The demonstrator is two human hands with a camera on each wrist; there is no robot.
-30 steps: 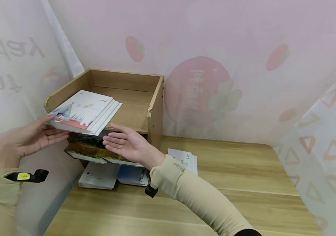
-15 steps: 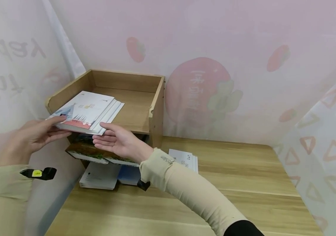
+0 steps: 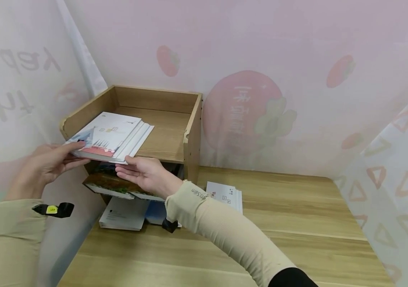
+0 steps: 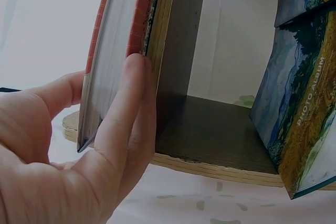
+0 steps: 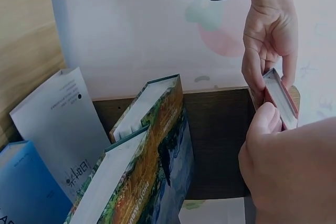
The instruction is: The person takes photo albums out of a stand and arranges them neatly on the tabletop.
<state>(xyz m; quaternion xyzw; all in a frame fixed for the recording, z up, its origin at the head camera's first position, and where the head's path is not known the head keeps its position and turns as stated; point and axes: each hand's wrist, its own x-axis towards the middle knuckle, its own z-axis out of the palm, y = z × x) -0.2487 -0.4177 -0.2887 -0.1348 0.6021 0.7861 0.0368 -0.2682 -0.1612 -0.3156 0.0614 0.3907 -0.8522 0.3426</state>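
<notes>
A white book (image 3: 114, 129) with a tent picture on its cover lies at the left of the wooden shelf's top tier, jutting over the front edge. White edges step out along its right side. My left hand (image 3: 48, 167) grips its front left corner, thumb above and fingers beneath. At the front right corner, my right hand (image 3: 150, 175) pinches it the same way. In the left wrist view, the book's red-edged covers (image 4: 137, 19) and page block show between thumb and fingers. Just below the hands, landscape-covered photo albums (image 3: 107, 185) stick out of the middle tier.
The wooden shelf (image 3: 194, 123) stands against a printed curtain at the back left. Under the albums, a white book (image 3: 123, 215) and a blue book (image 3: 155, 213) protrude from the bottom tier. More white books (image 3: 227, 195) lie on the table (image 3: 297, 223), right of the shelf.
My left hand has slid right, its thumb farther onto the cover. My right hand has moved left and up to the book's front right corner and taken hold. The book stays nearly in place.
</notes>
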